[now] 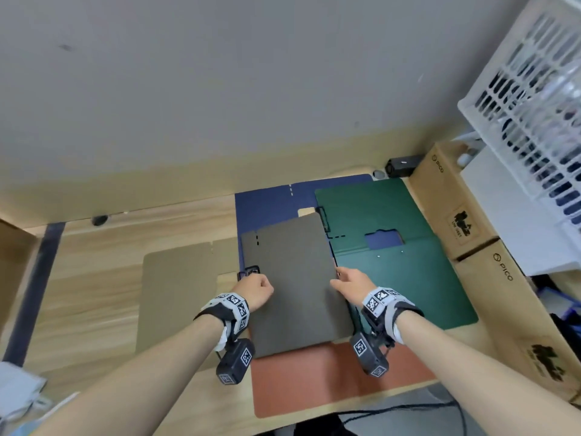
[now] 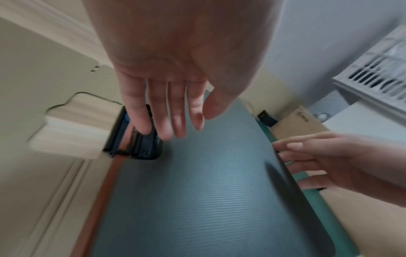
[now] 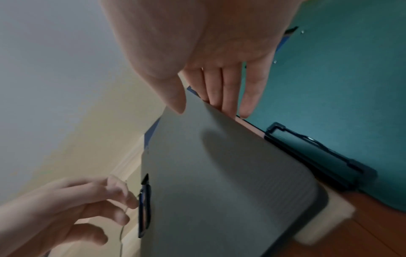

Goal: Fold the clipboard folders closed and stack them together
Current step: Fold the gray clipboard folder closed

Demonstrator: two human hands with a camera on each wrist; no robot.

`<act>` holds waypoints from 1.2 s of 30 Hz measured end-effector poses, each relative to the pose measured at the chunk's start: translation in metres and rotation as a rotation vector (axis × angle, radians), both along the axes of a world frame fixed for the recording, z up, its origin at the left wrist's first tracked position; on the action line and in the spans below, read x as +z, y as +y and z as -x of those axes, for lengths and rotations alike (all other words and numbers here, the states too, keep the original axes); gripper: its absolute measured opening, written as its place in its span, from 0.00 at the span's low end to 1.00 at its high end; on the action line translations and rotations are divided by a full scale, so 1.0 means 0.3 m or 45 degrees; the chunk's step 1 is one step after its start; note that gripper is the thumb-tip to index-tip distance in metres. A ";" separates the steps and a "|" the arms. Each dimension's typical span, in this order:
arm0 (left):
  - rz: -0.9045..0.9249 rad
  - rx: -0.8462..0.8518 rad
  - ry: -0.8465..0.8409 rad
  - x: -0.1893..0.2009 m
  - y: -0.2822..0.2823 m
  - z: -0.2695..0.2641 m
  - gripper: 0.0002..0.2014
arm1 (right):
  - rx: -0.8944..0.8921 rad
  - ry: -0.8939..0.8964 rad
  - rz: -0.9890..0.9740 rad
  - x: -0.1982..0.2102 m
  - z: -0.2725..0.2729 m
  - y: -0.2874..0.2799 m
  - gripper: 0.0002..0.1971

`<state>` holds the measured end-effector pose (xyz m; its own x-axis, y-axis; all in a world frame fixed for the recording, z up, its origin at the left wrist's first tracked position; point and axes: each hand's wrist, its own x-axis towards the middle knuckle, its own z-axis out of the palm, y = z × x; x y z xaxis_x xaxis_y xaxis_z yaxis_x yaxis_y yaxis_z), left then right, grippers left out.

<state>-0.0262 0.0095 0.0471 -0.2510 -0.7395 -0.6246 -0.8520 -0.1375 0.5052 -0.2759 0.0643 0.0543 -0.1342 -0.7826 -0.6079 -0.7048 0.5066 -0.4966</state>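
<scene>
A grey folder [image 1: 292, 284] lies folded in the middle of the wooden table [image 1: 94, 278], on top of an open blue folder [image 1: 270, 206] and a rust-orange folder [image 1: 314, 379]. An open green folder [image 1: 393, 247] lies to its right and a khaki folder [image 1: 176, 294] to its left. My left hand [image 1: 256, 289] has straight fingers [image 2: 175, 125] over the black clip [image 2: 140, 144] at the grey folder's left edge. My right hand [image 1: 349, 283] pinches the grey cover's slightly raised right edge [image 3: 206, 107], thumb on top and fingers underneath.
Cardboard boxes [image 1: 449, 209] line the table's right side, with a white slatted crate [image 1: 534, 105] above them. A small black device [image 1: 402, 165] sits at the back by the wall. The green folder's black clip [image 3: 318, 156] lies close beside the grey folder.
</scene>
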 end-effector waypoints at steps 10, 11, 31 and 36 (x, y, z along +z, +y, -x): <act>0.138 0.341 -0.077 -0.186 0.044 -0.045 0.05 | 0.213 0.131 0.095 -0.195 0.004 -0.040 0.22; 0.150 0.375 -0.091 -0.186 0.046 -0.050 0.04 | 0.226 0.143 0.114 -0.201 -0.005 -0.045 0.23; 0.197 0.203 -0.092 -0.308 -0.058 -0.188 0.10 | 0.565 0.540 0.080 -0.283 -0.284 -0.120 0.48; 0.174 0.190 -0.107 -0.311 -0.067 -0.190 0.06 | 0.558 0.622 0.047 -0.300 -0.318 -0.111 0.59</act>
